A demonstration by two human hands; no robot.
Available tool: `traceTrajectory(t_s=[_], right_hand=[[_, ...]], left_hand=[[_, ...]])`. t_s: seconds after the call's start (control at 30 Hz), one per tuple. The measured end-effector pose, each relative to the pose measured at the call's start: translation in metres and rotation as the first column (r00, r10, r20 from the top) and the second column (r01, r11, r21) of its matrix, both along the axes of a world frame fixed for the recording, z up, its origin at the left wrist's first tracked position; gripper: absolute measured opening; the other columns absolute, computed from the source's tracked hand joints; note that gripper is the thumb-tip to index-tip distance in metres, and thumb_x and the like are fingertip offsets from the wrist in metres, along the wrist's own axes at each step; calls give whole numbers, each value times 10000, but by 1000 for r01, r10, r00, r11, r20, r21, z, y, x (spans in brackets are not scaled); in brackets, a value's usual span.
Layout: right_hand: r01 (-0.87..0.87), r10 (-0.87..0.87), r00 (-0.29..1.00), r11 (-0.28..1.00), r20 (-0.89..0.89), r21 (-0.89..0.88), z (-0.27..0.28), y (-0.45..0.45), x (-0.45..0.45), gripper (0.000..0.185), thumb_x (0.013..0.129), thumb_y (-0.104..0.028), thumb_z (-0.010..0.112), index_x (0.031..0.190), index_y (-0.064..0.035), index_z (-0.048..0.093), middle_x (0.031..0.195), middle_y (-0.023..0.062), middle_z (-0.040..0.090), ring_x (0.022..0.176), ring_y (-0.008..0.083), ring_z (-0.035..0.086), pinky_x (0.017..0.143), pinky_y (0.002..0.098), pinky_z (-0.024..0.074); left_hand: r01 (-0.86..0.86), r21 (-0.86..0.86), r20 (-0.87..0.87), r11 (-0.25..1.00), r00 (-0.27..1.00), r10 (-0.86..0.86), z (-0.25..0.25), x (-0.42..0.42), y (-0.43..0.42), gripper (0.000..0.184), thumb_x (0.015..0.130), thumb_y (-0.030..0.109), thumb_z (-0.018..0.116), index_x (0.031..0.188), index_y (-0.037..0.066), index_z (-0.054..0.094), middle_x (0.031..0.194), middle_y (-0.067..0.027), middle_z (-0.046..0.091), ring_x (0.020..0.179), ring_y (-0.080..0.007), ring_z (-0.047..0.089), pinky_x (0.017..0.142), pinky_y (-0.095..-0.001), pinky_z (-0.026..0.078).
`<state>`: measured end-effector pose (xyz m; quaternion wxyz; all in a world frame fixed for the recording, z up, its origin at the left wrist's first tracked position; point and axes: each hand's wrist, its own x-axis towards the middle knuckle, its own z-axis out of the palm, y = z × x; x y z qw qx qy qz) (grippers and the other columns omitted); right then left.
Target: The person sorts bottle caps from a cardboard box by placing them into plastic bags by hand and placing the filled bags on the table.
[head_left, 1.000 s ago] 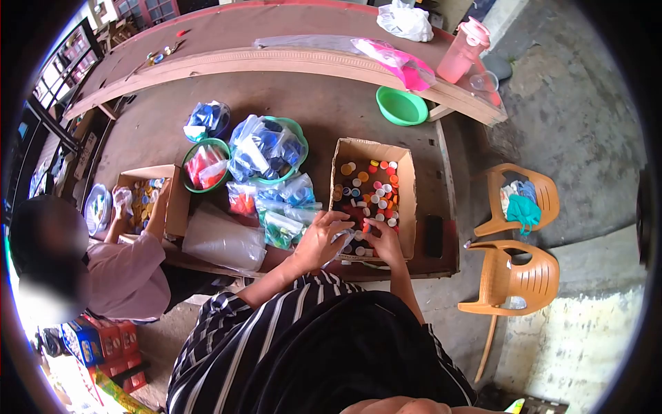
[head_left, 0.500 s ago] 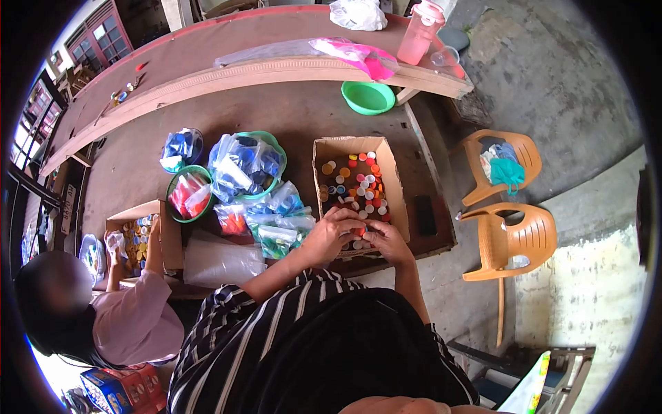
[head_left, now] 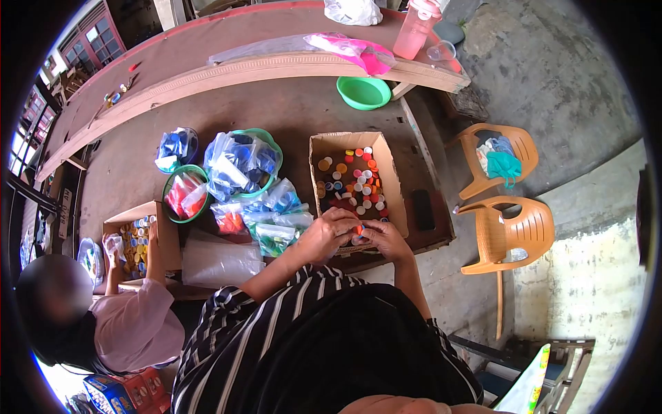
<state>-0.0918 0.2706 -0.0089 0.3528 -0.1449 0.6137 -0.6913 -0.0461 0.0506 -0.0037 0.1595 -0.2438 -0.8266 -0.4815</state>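
My left hand (head_left: 327, 235) and my right hand (head_left: 387, 239) meet over the near edge of a cardboard box (head_left: 398, 200). Between their fingertips is a small orange-red cap (head_left: 359, 229), with something bluish beside it too small to make out. My right fingers pinch at the cap; my left fingers are closed around something that is mostly hidden. Loose bottle caps (head_left: 361, 179) in orange, red, white and yellow lie in the box. Left of my left hand are filled clear bags of green caps (head_left: 276, 233) and a flat stack of clear plastic bags (head_left: 219, 261).
A person (head_left: 134, 321) at the left reaches into another cap box (head_left: 170, 243). Basins with bagged caps (head_left: 241, 164) stand beyond the bags. A raised wooden ledge (head_left: 276, 67) crosses behind, with a green basin (head_left: 363, 92) below it. Orange chairs (head_left: 493, 238) stand at the right.
My hands have come together over the box's near edge, with the cap now between them. The view has shifted, so the box and chairs appear further left.
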Motion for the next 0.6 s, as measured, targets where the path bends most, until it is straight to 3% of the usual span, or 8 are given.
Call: traceTrajectory(t_s=[0.2,0.4,0.5,0.6], right_hand=[[-4,14,997,993,-82,114,-5,2,-11,333,992,-215,630,1222,25,646,1005,26,695,862,90,653,786,242,540],[64,-67,998,990,20,129,-1,5,-14,348,985,-237,643,1225,16,645,1011,18,688,870,80,644,772,230,531],[74,-70,996,995,-54,68,-13,9,-26,348,986,-226,639,1257,-8,635,1068,27,680,921,83,637,790,247,535],[96,-38,961,975,-274,200,-25,17,-40,360,962,-188,656,1290,-42,625,1097,52,676,961,118,641,819,275,535]], left_hand=[[-128,-115,-47,985,991,123,-5,-3,15,407,716,53,752,1116,21,679,1089,-153,677,990,-325,655,876,-403,555],[-134,-12,13,991,991,134,0,-8,15,438,715,9,713,1150,15,656,1089,-175,671,999,-356,662,842,-407,570],[-147,16,45,989,988,147,2,-15,14,410,727,3,709,1133,8,653,1068,-175,677,960,-360,676,811,-400,576],[-198,24,55,980,979,196,7,-18,10,363,749,1,706,1107,2,651,1035,-173,682,901,-353,690,777,-391,579]])
